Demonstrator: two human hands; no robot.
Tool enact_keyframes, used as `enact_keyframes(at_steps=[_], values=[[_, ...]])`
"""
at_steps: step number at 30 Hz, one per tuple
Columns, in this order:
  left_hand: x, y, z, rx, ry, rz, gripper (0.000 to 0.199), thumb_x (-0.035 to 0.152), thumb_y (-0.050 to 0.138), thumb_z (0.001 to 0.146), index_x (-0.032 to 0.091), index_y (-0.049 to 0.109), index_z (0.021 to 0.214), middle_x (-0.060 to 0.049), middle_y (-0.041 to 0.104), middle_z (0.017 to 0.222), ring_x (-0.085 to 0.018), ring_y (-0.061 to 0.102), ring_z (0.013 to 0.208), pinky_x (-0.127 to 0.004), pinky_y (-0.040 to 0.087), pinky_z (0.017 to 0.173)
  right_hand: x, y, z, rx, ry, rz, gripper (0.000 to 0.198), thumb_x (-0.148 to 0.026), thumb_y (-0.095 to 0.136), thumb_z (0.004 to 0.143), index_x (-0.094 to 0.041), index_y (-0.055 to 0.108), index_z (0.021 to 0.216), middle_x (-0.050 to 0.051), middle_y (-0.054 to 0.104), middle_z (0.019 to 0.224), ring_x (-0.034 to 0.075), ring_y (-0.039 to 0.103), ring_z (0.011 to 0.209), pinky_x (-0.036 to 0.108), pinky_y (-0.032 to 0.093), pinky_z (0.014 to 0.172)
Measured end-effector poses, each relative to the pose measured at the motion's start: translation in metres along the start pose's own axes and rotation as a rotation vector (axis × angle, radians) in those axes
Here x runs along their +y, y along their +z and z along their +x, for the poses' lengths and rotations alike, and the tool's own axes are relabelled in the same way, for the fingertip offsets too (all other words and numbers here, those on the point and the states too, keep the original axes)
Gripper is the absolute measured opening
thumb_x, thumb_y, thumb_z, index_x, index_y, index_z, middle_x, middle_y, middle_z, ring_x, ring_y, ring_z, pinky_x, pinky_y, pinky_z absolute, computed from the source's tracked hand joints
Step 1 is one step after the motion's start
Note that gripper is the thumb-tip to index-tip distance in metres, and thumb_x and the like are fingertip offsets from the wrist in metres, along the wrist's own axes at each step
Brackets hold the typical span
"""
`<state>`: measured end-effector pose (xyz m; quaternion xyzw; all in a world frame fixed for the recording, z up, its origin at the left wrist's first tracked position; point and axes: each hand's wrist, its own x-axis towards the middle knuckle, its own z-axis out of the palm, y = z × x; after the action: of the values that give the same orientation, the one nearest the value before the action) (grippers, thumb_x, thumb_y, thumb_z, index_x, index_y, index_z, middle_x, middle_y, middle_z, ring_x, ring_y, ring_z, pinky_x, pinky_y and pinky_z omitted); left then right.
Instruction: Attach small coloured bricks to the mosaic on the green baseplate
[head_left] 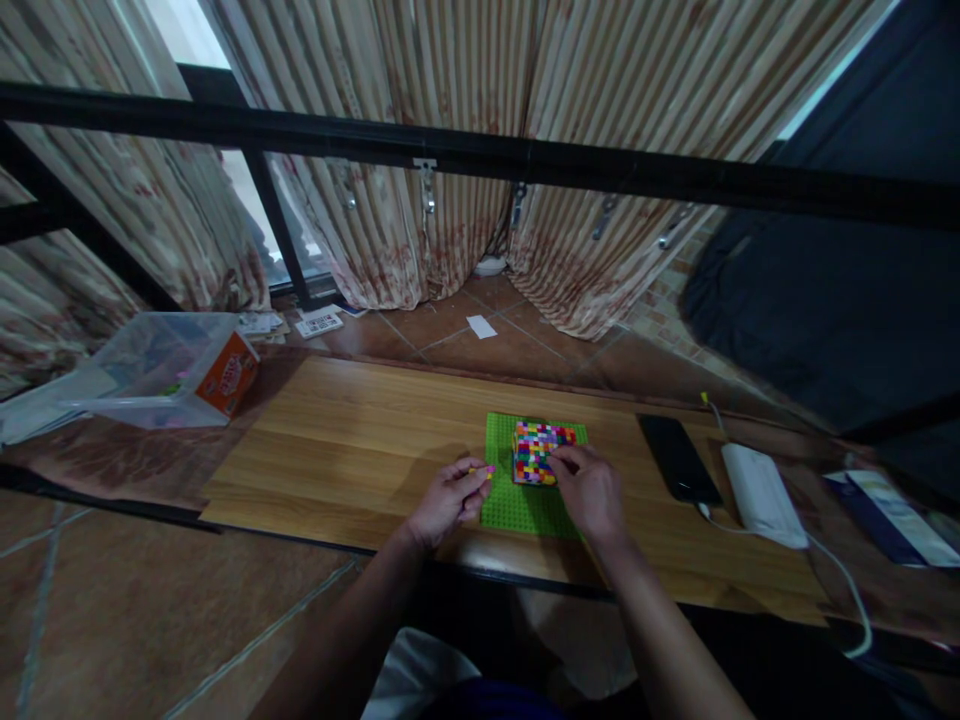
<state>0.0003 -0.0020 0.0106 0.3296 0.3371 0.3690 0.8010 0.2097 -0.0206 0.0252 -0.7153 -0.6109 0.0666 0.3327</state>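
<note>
Reaching up; pinching at least two small bricks (490,471) in left hand (451,496); bending right hand (590,492), grip unclear, to one multicoloured block (531,452) on one green board (525,510), right of lower centre.

wooden tabletop (360,430) holds green baseplate (525,510), black phone (677,455), white device (763,495).

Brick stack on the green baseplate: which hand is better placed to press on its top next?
Probably your right hand: its fingers are at the right part of the brick stack. Your left hand is off the stack, near the green baseplate, pinching small bricks.
</note>
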Motion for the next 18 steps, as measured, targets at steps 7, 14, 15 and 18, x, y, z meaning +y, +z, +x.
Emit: enact_keyframes(at_steps=[7,14,15,18], values=[[-0.002,-0.002,0.001,-0.013,-0.004,-0.005,0.032,0.039,0.072,0.070,0.016,0.052,0.081,0.006,0.047,0.060,0.000,0.027,0.038,-0.015,0.012,0.036,0.000,-0.003,-0.002,0.003,0.009,0.006,0.033,-0.036,0.045,0.084,-0.016,0.070,0.080,0.010,0.068,0.084,0.020,0.062,0.074,0.031,0.044,0.070],[-0.001,-0.002,0.002,-0.015,-0.006,0.007,0.034,0.041,0.073,0.068,0.016,0.053,0.081,0.006,0.048,0.060,0.000,0.028,0.039,-0.015,0.013,0.037,-0.005,0.000,0.003,0.013,0.091,-0.072,0.034,-0.040,0.046,0.084,-0.018,0.071,0.076,0.008,0.068,0.074,0.019,0.061,0.063,0.028,0.039,0.058],[0.000,-0.002,0.001,-0.014,-0.005,0.006,0.034,0.040,0.073,0.068,0.016,0.053,0.081,0.006,0.048,0.060,0.000,0.028,0.039,-0.015,0.013,0.037,-0.006,0.000,0.003,0.016,0.092,-0.095,0.034,-0.039,0.045,0.084,-0.018,0.071,0.075,0.008,0.068,0.073,0.018,0.060,0.062,0.028,0.038,0.056],[-0.001,-0.002,0.001,-0.019,-0.002,-0.001,0.033,0.039,0.072,0.069,0.016,0.052,0.080,0.006,0.048,0.060,0.000,0.028,0.038,-0.015,0.013,0.036,-0.011,0.001,0.005,0.026,0.097,-0.154,0.032,-0.035,0.045,0.084,-0.019,0.071,0.072,0.008,0.068,0.072,0.018,0.059,0.058,0.027,0.035,0.053]])
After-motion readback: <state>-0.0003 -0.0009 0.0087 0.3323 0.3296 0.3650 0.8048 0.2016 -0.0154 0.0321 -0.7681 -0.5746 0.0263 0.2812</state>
